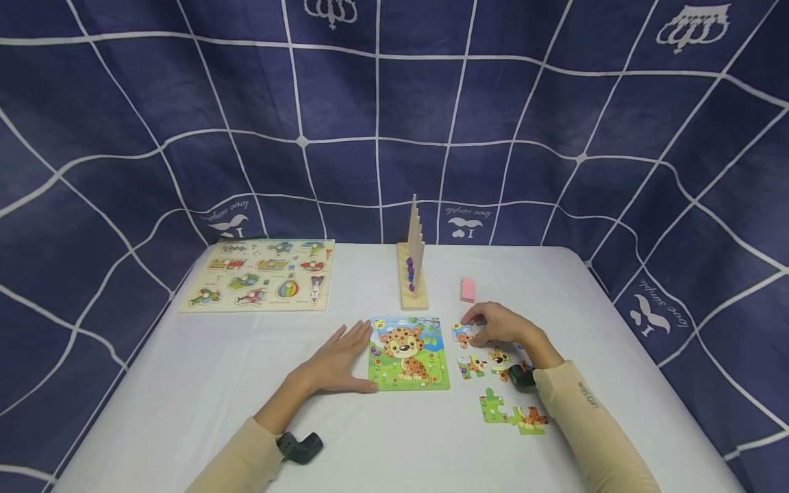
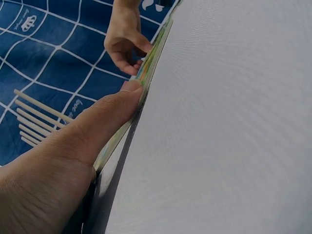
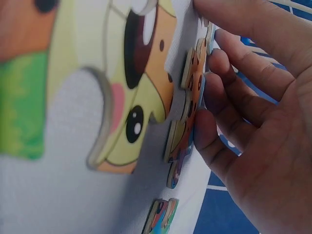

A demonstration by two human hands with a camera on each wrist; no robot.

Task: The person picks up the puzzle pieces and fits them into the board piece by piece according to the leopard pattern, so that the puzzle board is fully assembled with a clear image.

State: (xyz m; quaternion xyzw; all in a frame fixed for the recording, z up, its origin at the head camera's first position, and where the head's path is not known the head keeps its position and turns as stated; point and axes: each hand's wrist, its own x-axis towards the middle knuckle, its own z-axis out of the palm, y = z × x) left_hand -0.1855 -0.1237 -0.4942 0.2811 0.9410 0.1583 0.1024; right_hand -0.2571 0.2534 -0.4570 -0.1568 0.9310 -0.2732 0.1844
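Note:
My left hand (image 1: 333, 361) lies spread at the left side of a leopard puzzle board (image 1: 407, 352), fingers straight, thumb along its lower left corner. In the left wrist view the thumb (image 2: 105, 122) rests against the board's edge. To the board's right, my right hand (image 1: 502, 323) holds a blue-and-orange jigsaw piece (image 1: 461, 333) between thumb and fingers, low over the table. Several loose jigsaw pieces lie below that hand, among them a green piece (image 1: 491, 405) and a spotted piece (image 1: 533, 419). In the right wrist view, curled fingers (image 3: 214, 131) meet the pieces' far edge.
A wooden vehicle puzzle board (image 1: 259, 276) lies at the back left. Behind the leopard board stands a wooden peg stand (image 1: 414, 274) with purple beads, and a pink block (image 1: 468, 289) sits to its right. A dark blue checked curtain (image 1: 394, 103) surrounds the white table.

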